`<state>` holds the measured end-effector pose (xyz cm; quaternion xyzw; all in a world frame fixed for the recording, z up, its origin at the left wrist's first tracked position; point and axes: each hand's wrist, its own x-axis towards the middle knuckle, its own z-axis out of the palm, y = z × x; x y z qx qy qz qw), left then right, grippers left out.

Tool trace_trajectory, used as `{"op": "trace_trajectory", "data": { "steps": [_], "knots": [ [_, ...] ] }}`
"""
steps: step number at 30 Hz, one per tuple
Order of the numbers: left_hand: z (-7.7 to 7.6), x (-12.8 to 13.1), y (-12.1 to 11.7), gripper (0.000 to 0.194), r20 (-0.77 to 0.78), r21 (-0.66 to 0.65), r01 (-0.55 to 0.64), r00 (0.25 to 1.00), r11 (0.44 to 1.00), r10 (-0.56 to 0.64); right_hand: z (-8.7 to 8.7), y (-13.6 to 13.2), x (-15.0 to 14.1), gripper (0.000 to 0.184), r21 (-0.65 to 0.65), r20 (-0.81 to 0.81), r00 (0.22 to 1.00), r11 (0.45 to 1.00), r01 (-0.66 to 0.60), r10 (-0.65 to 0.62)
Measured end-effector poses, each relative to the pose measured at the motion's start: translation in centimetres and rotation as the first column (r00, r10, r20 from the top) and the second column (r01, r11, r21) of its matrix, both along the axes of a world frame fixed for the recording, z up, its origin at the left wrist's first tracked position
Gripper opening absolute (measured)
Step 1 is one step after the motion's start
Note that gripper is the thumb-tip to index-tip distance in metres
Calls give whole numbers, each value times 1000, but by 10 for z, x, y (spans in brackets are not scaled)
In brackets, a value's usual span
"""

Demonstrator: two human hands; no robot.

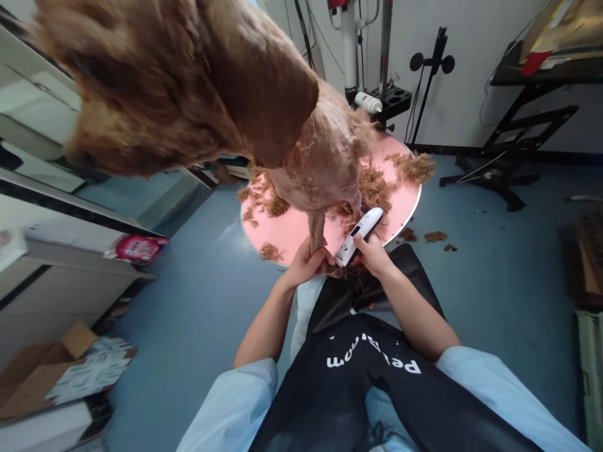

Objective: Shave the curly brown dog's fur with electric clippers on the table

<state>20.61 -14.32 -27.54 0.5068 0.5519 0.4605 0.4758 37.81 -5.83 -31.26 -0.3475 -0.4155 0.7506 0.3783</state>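
Left hand [305, 262] is closed around the foreleg [316, 227] of the dog [325, 166] at the near edge of the tabletop [407, 198]; close beside, the clipper [358, 237] is gripped by the right hand [375, 254]. Chest [304, 185] looks already cut short; longer tufts [363, 130] are left toward the rear.
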Motion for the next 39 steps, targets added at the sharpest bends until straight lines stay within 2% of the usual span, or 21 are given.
{"op": "trace_trajectory", "data": {
  "steps": [2,5,9,12,16,20,23,25,28,31,32,34,37,39],
  "knots": [
    [0,1,1,34,10,6,18,1000,1000,-19,-1,0,-1,54,44,47,998,998,43,-45],
    [0,1,2,33,15,10,33,999,999,-34,-1,0,-2,51,31,59,998,1000,2,-4],
    [-1,-1,3,32,9,22,43,999,999,-43,1,-1,-5,47,49,86,995,997,56,-60],
    [-1,-2,3,32,13,17,55,998,998,-55,0,-3,-5,46,51,52,998,998,32,-34],
    [1,-1,4,31,10,16,46,999,999,-46,-7,-9,-3,43,60,21,985,984,169,-170],
    [0,-2,6,31,12,28,59,998,998,-60,-16,-18,2,44,24,-66,989,991,131,-130],
    [-1,-2,9,31,14,22,51,999,998,-51,-18,-25,5,45,-25,-59,963,965,263,-264],
    [-1,0,11,30,5,11,32,999,999,-33,-15,-30,8,44,14,-26,955,955,296,-296],
    [1,5,13,28,9,-12,-10,1000,1000,10,-10,-38,13,43,161,-8,961,948,274,-276],
    [4,10,14,28,44,-27,-52,998,998,53,-7,-48,15,41,277,10,951,915,294,-308],
    [4,12,15,29,60,-23,-75,995,997,76,-7,-52,15,43,268,-23,950,913,307,-313],
    [4,16,16,29,83,-10,-123,989,992,124,-10,-56,15,48,165,-148,944,934,317,-294],
    [-1,23,14,30,63,-7,-201,977,980,201,-14,-51,20,53,-7,-272,936,974,228,-221],
    [-8,31,10,30,34,2,-273,962,962,273,-14,-41,26,55,-45,-271,949,987,153,-160]
  ]
}}
